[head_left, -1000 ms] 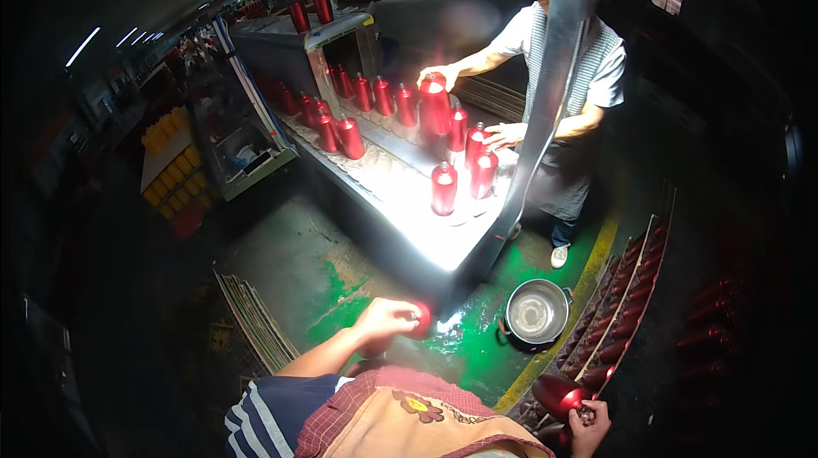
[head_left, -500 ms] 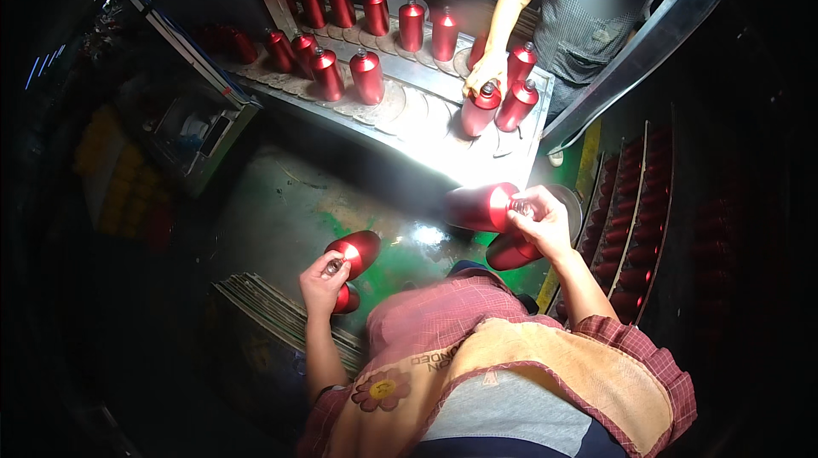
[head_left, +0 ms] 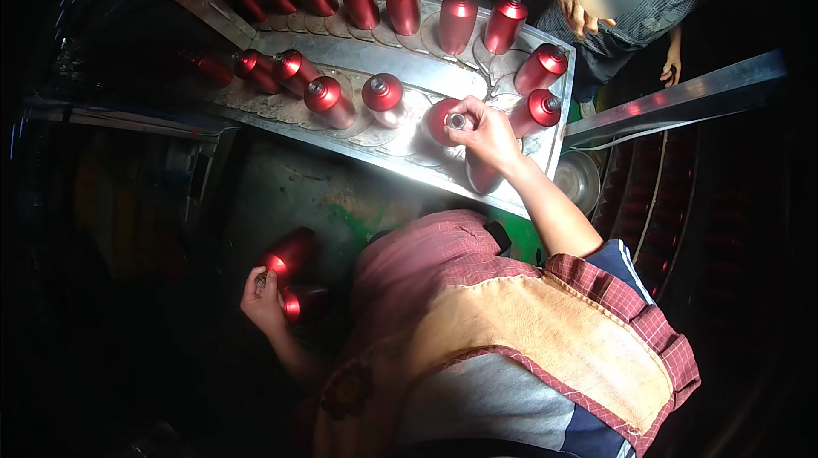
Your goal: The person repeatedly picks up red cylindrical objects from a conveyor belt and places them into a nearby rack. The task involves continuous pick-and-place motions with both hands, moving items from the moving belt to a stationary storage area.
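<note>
My left hand (head_left: 264, 298) is closed round the necks of two glossy red bottles, held low at the left. One red bottle (head_left: 290, 255) points away from me; the second red bottle (head_left: 303, 303) lies close beside it. Over the near edge of the conveyor table, my right hand (head_left: 489, 136) pinches the bare neck of another red bottle (head_left: 439, 120). Beneath that hand a further red bottle (head_left: 483, 178) shows in part; whether my fingers also hold it is hidden.
Several red bottles (head_left: 402, 11) stand on round plates along the conveyor table (head_left: 375, 56). A co-worker (head_left: 635, 11) stands beyond its far right end. A slanting metal post (head_left: 682, 100), a metal basin (head_left: 578, 178) and racks of red bottles (head_left: 648, 194) are at the right.
My right hand has moved forward with its bottles to the table. My left hand has shifted left and down with its two. The co-worker's hand has left the bottles on the table.
</note>
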